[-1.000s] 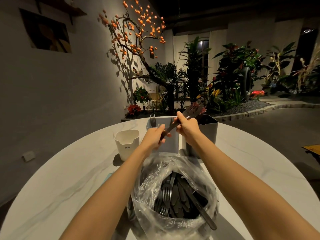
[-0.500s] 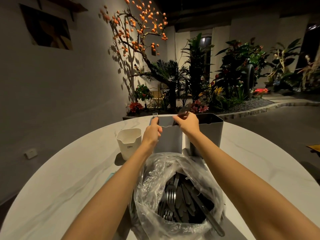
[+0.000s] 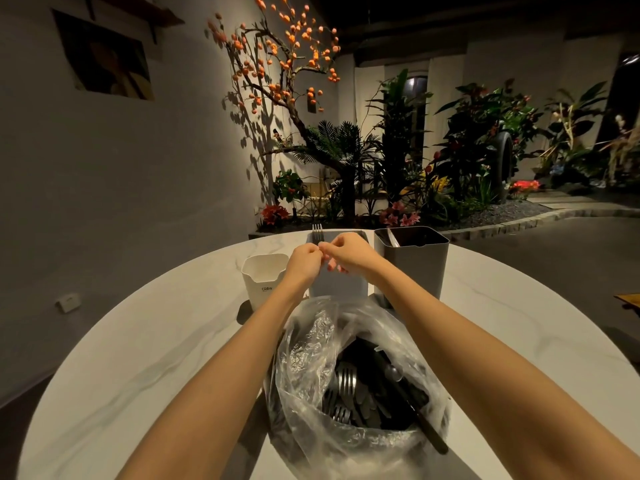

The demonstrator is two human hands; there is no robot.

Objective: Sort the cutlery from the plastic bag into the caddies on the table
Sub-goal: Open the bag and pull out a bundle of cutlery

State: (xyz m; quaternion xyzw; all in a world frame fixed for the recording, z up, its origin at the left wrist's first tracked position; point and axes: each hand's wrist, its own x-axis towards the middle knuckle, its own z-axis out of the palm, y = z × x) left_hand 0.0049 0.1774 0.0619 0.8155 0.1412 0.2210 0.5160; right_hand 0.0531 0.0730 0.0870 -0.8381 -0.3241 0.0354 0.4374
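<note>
Both hands sit together over the near face of the middle grey caddy (image 3: pixel 337 282), fingertips nearly touching. Left hand (image 3: pixel 304 263): fingers curled in, thumb and forefinger pressed as if pinching; whether anything thin is between them cannot be told in this light. Right hand (image 3: pixel 349 252): fingers loosely curled and hanging, nothing visible in its grip. One fork (image 3: pixel 317 233) stands upright in the middle caddy, tines up, just behind the left hand's knuckles. Dark grey caddy (image 3: pixel 412 261) stands just to the right, with a pale handle leaning inside at its left corner. White cup caddy (image 3: pixel 265 278) stands to the left, contents not visible. Plastic bag (image 3: pixel 308 344) lies on the round marble table (image 3: pixel 138 341), nearer the person than the hands and straight below them, mouth open upward. Inside: a dense heap of dark cutlery, several forks (image 3: pixel 346 379) with tines pointing away toward the caddies, and one long handle (image 3: pixel 420 415) running diagonally from mid-bag down to the near-right rim. Judgement: many pieces left, sorting far from done. Next reach likely goes back toward the body and down into the bag; the right hand looks better placed for the diagonal handle, the left for the fork cluster. Loose film at the rim may snag on a lift.
</note>
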